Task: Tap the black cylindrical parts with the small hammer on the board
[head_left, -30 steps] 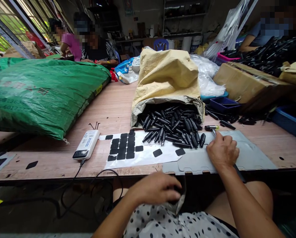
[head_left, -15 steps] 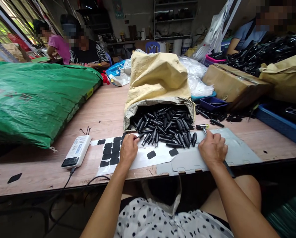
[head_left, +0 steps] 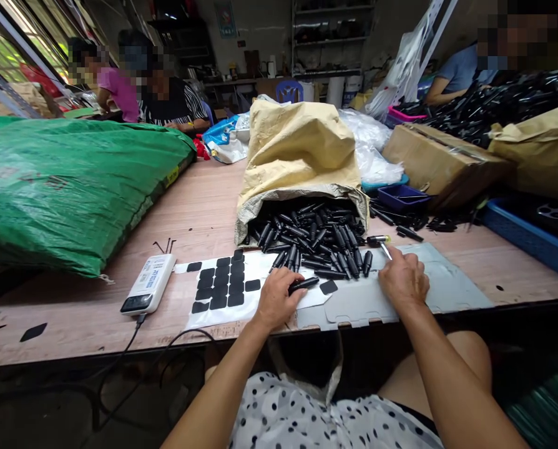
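Note:
My left hand (head_left: 277, 299) is closed around one end of a short black pen-like tube (head_left: 306, 284), held just above a white sheet. My right hand (head_left: 405, 278) grips the shaft of a small hammer (head_left: 377, 239), whose head has a black end and a yellowish end. A heap of similar black tubes (head_left: 317, 236) spills from the mouth of a tan sack (head_left: 300, 140). Rows of black rounded-square pads (head_left: 220, 294) lie on the white sheet (head_left: 248, 309), left of my left hand. Beneath the right hand is a grey board (head_left: 452, 287).
A white power bank (head_left: 148, 284) with a cable stands at the left, near a bulging green sack (head_left: 73, 187). To the right are a cardboard box (head_left: 442, 162), a small purple tray (head_left: 403, 197) and a blue basket (head_left: 532, 231). Several people sit further back.
My left hand has moved right and toward me with the black tube, uncovering pads on the sheet. The hammer has stayed in my right hand, nearly in place.

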The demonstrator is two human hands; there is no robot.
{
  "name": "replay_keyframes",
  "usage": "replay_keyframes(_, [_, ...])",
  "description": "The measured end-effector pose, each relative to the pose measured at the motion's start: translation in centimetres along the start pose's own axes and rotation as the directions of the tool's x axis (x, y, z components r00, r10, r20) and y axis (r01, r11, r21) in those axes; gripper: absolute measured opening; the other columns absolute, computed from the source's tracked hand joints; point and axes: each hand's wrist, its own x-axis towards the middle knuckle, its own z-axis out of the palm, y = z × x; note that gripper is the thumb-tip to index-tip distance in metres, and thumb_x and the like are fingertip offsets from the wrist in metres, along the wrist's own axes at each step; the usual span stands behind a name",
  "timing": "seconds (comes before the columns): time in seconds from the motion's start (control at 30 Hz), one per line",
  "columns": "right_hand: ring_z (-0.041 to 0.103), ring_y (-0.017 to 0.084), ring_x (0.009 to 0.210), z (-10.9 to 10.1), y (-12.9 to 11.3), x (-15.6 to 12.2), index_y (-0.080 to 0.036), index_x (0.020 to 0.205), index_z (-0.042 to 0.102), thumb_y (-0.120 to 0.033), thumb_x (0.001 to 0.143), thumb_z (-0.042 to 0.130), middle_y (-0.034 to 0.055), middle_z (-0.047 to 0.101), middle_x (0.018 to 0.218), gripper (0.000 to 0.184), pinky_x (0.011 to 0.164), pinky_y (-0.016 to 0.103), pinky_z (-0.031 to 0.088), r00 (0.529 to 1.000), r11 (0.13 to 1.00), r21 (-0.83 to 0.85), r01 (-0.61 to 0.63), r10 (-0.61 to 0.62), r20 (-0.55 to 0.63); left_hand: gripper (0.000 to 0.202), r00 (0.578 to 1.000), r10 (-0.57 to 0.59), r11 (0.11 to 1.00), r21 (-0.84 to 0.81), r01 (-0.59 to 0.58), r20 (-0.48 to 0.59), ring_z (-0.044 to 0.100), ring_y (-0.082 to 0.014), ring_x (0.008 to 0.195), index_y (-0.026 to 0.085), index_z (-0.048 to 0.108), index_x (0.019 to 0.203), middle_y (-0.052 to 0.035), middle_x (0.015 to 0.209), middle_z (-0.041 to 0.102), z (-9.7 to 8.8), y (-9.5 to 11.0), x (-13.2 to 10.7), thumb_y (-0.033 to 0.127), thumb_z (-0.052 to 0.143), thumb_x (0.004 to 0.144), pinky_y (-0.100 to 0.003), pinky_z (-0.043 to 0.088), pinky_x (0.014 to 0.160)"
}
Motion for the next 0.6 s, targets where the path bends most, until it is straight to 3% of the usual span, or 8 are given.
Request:
replay_keyframes(0.1, [0.057,0.029,0.103,-1.4,0.0,-0.4,-0.022,0.143,0.060,-0.028,0.096,0.041,0.0157,0.061,0.116,0.051,0.086,0.042,0.046,0.999,0.984,0.173,-0.045,0.049,-0.017,0.018,1.000,-0.017,1.000,0.017,0.017,0.006,0.056,-0.0232,0.095,0.022,0.074,0.103,-0.0039,0.097,0.068,0.0,-0.3,0.1,0.028,0.077,0.087,-0.038,0.046,0.087])
replay_keyframes(0.17, [0.060,0.029,0.107,-2.3,-0.2,-1.7,-0.017,0.143,0.059,-0.031,0.096,0.042,0.0168,0.063,0.119,0.052,0.093,0.043,0.048,0.995,0.946,0.324,0.014,0.018,-0.094,0.017,0.999,-0.038,0.999,0.020,0.038,0.009,0.056,-0.0231,0.095,0.023,0.074,0.103,-0.0038,0.097,0.068,0.0,-0.2,0.1,0.029,0.077,0.087,-0.038,0.046,0.087])
replay_keyframes(0.23, [0.061,0.028,0.113,-2.9,-0.6,-3.9,-0.015,0.142,0.058,-0.036,0.097,0.046,0.0169,0.065,0.126,0.052,0.101,0.043,0.048,0.989,0.869,0.475,0.134,-0.085,-0.123,0.016,0.998,-0.057,0.998,0.006,0.057,0.014,0.056,-0.0228,0.095,0.023,0.075,0.102,-0.0034,0.096,0.068,0.0,0.0,0.1,0.029,0.077,0.087,-0.038,0.045,0.087])
replay_keyframes(0.33, [0.062,0.024,0.121,-3.3,-1.6,-7.8,-0.019,0.142,0.058,-0.040,0.099,0.048,0.0127,0.066,0.135,0.048,0.107,0.040,0.049,0.948,0.724,0.641,0.254,-0.318,-0.017,0.016,0.996,-0.088,0.996,-0.023,0.089,0.024,0.056,-0.0224,0.095,0.024,0.075,0.101,-0.0026,0.096,0.068,-0.1,0.2,0.2,0.028,0.077,0.086,-0.037,0.045,0.086])
replay_keyframes(0.47, [0.065,0.021,0.119,-3.4,-3.1,-11.6,-0.023,0.141,0.059,-0.034,0.102,0.046,0.0095,0.068,0.130,0.043,0.105,0.038,0.052,0.859,0.636,0.673,0.377,-0.512,0.002,0.017,0.991,-0.133,0.990,-0.037,0.134,0.028,0.057,-0.0221,0.094,0.025,0.074,0.100,-0.0017,0.096,0.068,-0.1,0.2,0.3,0.027,0.079,0.084,-0.037,0.045,0.085])
replay_keyframes(0.6, [0.068,0.020,0.105,-3.8,-4.6,-12.8,-0.028,0.149,0.054,-0.026,0.104,0.043,0.0082,0.069,0.119,0.047,0.098,0.035,0.055,0.813,0.642,0.587,0.494,-0.580,-0.050,0.017,0.988,-0.153,0.987,-0.045,0.154,0.025,0.057,-0.0219,0.095,0.026,0.074,0.097,-0.0007,0.096,0.069,0.0,0.1,0.4,0.025,0.081,0.081,-0.036,0.044,0.084])
